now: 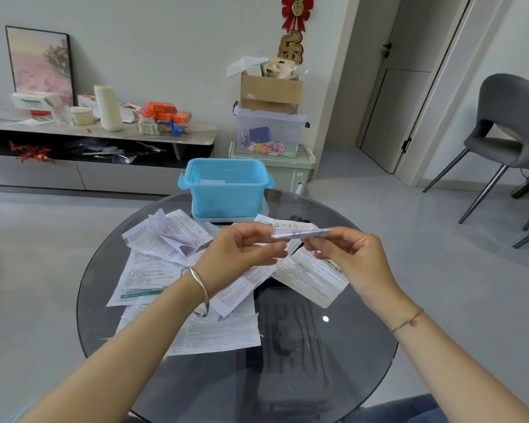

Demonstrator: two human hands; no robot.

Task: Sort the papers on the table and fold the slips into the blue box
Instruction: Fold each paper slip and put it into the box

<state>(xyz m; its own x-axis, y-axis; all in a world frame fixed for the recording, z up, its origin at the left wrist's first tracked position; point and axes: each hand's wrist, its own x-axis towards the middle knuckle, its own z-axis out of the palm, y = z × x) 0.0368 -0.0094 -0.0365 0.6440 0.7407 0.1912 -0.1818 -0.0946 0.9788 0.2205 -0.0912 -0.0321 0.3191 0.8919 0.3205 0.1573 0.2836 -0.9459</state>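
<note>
Hands (239, 254) (348, 261) pinch folded slip (300, 233), blue box (226, 203) holds paper (213, 181)

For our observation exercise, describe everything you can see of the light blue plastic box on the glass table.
The light blue plastic box is rectangular with rounded corners and open-topped, with a clip tab at each end. It stands upright at the far edge of the round dark glass table, on what looks like a pale lid. A white slip lies inside.
</note>
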